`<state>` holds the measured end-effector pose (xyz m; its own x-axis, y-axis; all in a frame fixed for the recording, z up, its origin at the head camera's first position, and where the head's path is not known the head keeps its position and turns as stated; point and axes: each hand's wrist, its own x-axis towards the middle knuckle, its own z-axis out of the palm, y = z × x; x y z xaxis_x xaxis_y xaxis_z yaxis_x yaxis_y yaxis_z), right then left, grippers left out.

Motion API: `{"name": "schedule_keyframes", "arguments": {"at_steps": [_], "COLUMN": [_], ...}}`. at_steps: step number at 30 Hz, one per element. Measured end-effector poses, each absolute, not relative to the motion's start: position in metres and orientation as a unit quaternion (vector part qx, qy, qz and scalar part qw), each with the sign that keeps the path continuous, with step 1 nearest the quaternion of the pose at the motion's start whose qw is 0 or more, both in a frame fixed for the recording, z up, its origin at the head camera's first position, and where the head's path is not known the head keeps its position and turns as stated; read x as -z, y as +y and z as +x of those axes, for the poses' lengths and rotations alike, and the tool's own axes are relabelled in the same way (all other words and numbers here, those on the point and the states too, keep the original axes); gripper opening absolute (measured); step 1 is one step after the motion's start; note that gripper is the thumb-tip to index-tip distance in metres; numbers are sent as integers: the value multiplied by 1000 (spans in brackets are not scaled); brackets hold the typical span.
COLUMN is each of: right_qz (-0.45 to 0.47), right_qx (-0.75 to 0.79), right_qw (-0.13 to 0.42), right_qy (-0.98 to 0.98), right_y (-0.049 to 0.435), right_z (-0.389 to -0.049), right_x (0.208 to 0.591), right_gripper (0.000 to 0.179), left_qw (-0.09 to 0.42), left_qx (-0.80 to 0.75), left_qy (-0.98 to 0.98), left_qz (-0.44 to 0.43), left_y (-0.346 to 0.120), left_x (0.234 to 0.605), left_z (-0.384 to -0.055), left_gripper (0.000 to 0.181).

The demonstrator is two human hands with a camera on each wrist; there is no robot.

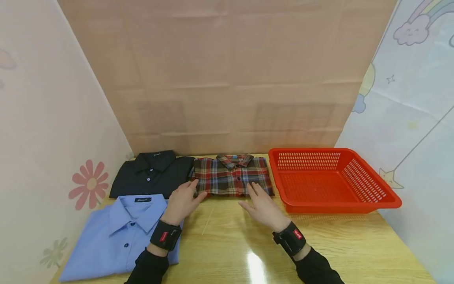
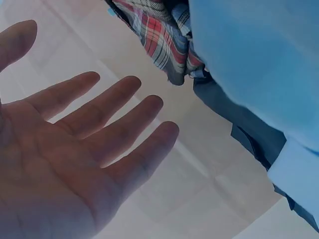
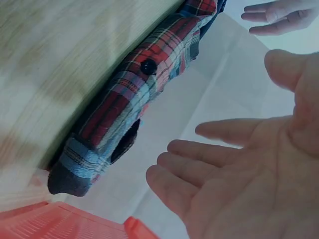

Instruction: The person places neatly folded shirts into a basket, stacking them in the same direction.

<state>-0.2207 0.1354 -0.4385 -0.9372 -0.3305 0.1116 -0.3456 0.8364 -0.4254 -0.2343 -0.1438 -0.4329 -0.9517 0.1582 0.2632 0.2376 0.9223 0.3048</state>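
A folded plaid shirt (image 1: 230, 177) in red, dark and cream lies at the back middle of the table, its collar toward the back. My left hand (image 1: 181, 200) is over its near left corner, fingers extended and spread. My right hand (image 1: 264, 209) is at its near right edge, fingers straight. Both palms show bare in the wrist views, the left palm (image 2: 55, 159) and the right palm (image 3: 249, 184) holding nothing. Beside the plaid shirt lies a folded black shirt (image 1: 152, 175). Nearer, a folded light blue shirt (image 1: 106, 236) sits partly behind my left wrist.
A red plastic basket (image 1: 319, 193) with slotted sides stands at the right, close to the plaid shirt. The wooden table (image 1: 220, 244) meets a brown paper-covered wall (image 1: 227, 79) at the back. Decorated white panels (image 1: 46, 118) rise on both sides.
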Motion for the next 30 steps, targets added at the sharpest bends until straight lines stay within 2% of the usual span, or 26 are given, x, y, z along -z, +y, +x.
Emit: {"name": "schedule_keyframes", "arguments": {"at_steps": [6, 13, 23, 30], "right_qz": [142, 125, 77, 27], "right_qx": [-250, -274, -260, -241], "right_qw": [-2, -6, 1, -4], "right_qy": [-958, -954, -963, -970], "right_y": [133, 130, 124, 125], "right_z": [-228, -243, -268, -283], "right_x": [443, 447, 458, 464], "right_gripper": [79, 80, 81, 79], "left_qw": [86, 61, -10, -31], "left_qx": [187, 289, 334, 315], "left_qy": [-975, -954, -942, -947], "left_qz": [-81, -45, 19, 59], "left_y": [-141, -133, -116, -113], "left_x": [438, 439, 439, 452], "left_z": [-237, -248, -274, -295], "left_gripper": [70, 84, 87, 82]}}
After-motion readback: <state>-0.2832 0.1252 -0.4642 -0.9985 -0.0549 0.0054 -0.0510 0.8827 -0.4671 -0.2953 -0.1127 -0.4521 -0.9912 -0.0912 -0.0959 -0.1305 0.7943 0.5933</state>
